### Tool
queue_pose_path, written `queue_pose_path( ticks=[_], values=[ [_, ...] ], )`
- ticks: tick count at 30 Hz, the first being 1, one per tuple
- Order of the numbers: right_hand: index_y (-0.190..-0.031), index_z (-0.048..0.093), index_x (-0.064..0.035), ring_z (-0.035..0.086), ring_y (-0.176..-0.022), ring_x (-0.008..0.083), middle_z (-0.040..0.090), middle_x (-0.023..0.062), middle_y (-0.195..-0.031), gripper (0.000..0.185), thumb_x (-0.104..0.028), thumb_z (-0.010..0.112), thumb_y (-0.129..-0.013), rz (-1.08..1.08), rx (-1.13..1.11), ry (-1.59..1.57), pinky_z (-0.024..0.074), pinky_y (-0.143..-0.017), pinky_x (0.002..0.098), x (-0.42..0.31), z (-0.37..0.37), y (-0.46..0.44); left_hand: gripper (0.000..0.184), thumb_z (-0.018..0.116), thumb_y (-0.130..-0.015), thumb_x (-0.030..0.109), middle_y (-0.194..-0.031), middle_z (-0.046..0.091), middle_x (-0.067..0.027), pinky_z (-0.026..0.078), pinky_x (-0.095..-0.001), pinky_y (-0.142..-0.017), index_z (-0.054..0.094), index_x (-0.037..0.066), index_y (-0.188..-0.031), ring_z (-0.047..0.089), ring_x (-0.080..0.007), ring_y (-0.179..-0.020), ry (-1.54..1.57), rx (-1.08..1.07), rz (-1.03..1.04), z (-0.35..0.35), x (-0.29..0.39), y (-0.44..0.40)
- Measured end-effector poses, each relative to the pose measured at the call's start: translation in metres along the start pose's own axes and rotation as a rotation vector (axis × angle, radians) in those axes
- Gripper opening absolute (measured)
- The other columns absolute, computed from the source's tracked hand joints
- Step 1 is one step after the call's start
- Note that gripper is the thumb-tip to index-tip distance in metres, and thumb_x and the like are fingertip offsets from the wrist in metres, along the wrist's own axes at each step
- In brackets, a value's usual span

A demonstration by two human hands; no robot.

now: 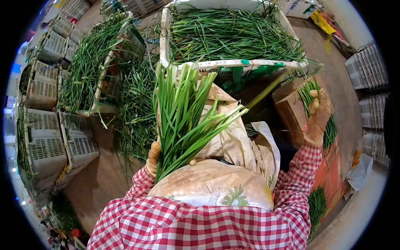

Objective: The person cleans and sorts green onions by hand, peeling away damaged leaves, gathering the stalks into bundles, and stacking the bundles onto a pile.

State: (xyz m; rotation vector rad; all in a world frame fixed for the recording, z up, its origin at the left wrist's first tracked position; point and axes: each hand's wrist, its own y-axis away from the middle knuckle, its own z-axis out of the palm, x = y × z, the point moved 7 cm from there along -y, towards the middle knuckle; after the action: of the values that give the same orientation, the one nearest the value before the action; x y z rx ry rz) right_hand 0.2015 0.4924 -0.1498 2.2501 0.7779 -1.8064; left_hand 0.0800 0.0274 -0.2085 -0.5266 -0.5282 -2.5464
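My left hand point(153, 158) is closed around the lower part of a thick bunch of green garlic chives point(179, 116), which fans upward over my lap with its pale cut ends at the top. At the right, my right hand point(321, 108) is raised with its fingers curled. A smaller bunch of chives point(307, 93) shows beside and below that hand. I cannot make out what its fingers hold. A blurred yellowish stalk point(268, 89) is in the air between the two hands. A stained cloth or sack point(212, 179) covers my lap.
Ahead stands a white foam box point(196, 65) heaped with chives point(233, 35). More chives point(89, 62) overflow a crate at the left, near stacked plastic crates point(46, 137). A cardboard box point(289, 118) stands right of my lap. Other crates point(368, 66) line the right side.
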Motion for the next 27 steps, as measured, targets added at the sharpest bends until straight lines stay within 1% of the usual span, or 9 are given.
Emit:
queue_pose_path(
  ticks=[4, 5, 8, 13, 14, 16, 18, 21, 27],
  values=[
    [-0.123, 0.051, 0.0023, 0.054, -0.111, 0.0322, 0.057, 0.0194, -0.12, 0.043, -0.015, 0.06, -0.084, -0.377, -0.28, 0.739, 0.0409, -0.098, 0.0376, 0.041, 0.063, 0.021, 0.082, 0.059, -0.078, 0.061, -0.123, 0.054, -0.02, 0.053, -0.0458, -0.079, 0.04, 0.005, -0.134, 0.059, -0.0324, -0.102, -0.024, -0.031, 0.032, 0.021, 0.006, 0.0],
    [-0.132, 0.043, 0.0012, 0.051, -0.116, 0.0342, 0.053, 0.0232, -0.124, 0.053, -0.015, 0.061, -0.084, -0.218, -0.548, 0.944, 0.0375, -0.102, 0.0356, 0.001, 0.086, 0.049, 0.08, 0.06, -0.078, 0.06, -0.123, 0.054, -0.0203, 0.053, -0.0458, -0.079, 0.041, 0.005, -0.133, 0.059, -0.0323, -0.102, -0.051, -0.016, 0.037, 0.015, 0.007, 0.003],
    [-0.126, 0.052, -0.0022, 0.056, -0.102, 0.0133, 0.062, 0.009, -0.116, 0.046, -0.027, 0.061, -0.089, 0.337, -0.699, -0.193, 0.0428, -0.09, 0.0245, -0.043, 0.118, 0.089, 0.078, 0.063, -0.077, 0.058, -0.121, 0.055, -0.0211, 0.053, -0.0468, -0.078, 0.044, 0.004, -0.13, 0.059, -0.0325, -0.103, -0.121, 0.027, 0.042, -0.013, 0.007, 0.008],
    [-0.105, 0.065, -0.0004, 0.058, -0.091, 0.0112, 0.067, 0.0057, -0.098, 0.033, -0.028, 0.066, -0.086, 0.306, -1.012, -0.237, 0.0449, -0.079, 0.0236, -0.078, 0.158, 0.11, 0.079, 0.069, -0.075, 0.051, -0.116, 0.056, -0.0234, 0.054, -0.0479, -0.078, 0.043, -0.001, -0.128, 0.062, -0.0348, -0.095, -0.193, 0.074, 0.062, -0.012, 0.011, 0.0],
    [-0.091, 0.067, -0.0007, 0.06, -0.082, 0.0151, 0.066, 0.0069, -0.084, 0.021, -0.02, 0.066, -0.084, 0.156, -0.913, -0.123, 0.0465, -0.074, 0.0282, -0.074, 0.161, 0.114, 0.079, 0.069, -0.075, 0.051, -0.116, 0.056, -0.0234, 0.054, -0.0479, -0.078, 0.043, -0.001, -0.128, 0.062, -0.0348, -0.095, -0.188, 0.07, 0.072, -0.002, 0.012, -0.002],
    [-0.08, 0.063, -0.0034, 0.057, -0.073, 0.0205, 0.059, 0.0067, -0.072, 0.01, -0.013, 0.064, -0.08, -0.705, -0.625, 0.333, 0.0448, -0.067, 0.0347, -0.12, 0.162, 0.125, 0.079, 0.072, -0.074, 0.045, -0.118, 0.055, -0.0228, 0.053, -0.0485, -0.081, 0.04, -0.001, -0.13, 0.061, -0.0353, -0.098, -0.149, 0.053, 0.027, 0.011, 0.013, -0.004],
    [-0.071, 0.06, -0.0096, 0.054, -0.07, 0.0239, 0.051, 0.0054, -0.064, 0.005, -0.013, 0.062, -0.068, -1.039, -0.554, 0.724, 0.041, -0.063, 0.0376, -0.148, 0.167, 0.153, 0.082, 0.074, -0.073, 0.039, -0.121, 0.053, -0.0218, 0.052, -0.0488, -0.085, 0.036, 0.0, -0.134, 0.058, -0.0355, -0.104, -0.113, 0.034, -0.005, 0.013, 0.014, -0.005],
    [-0.073, 0.059, -0.0095, 0.053, -0.068, 0.0249, 0.051, 0.0052, -0.065, 0.007, -0.014, 0.064, -0.073, -1.018, -0.773, 0.576, 0.0419, -0.064, 0.0374, -0.165, 0.161, 0.174, 0.091, 0.078, -0.07, 0.028, -0.133, 0.045, -0.0156, 0.044, -0.0409, -0.099, 0.026, 0.006, -0.141, 0.051, -0.029, -0.116, -0.077, 0.083, -0.007, 0.022, 0.018, -0.013],
    [-0.083, 0.063, -0.0065, 0.052, -0.062, 0.0153, 0.058, 0.0035, -0.069, 0.014, -0.006, 0.049, -0.086, -0.082, -0.79, -0.981, 0.0444, -0.057, 0.0322, -0.164, 0.1, 0.131, 0.07, 0.074, -0.076, 0.026, -0.124, 0.054, -0.0146, 0.044, -0.0367, -0.099, 0.041, 0.0, -0.132, 0.057, -0.0243, -0.108, -0.035, 0.013, -0.058, 0.01, 0.013, -0.01]
  ],
)
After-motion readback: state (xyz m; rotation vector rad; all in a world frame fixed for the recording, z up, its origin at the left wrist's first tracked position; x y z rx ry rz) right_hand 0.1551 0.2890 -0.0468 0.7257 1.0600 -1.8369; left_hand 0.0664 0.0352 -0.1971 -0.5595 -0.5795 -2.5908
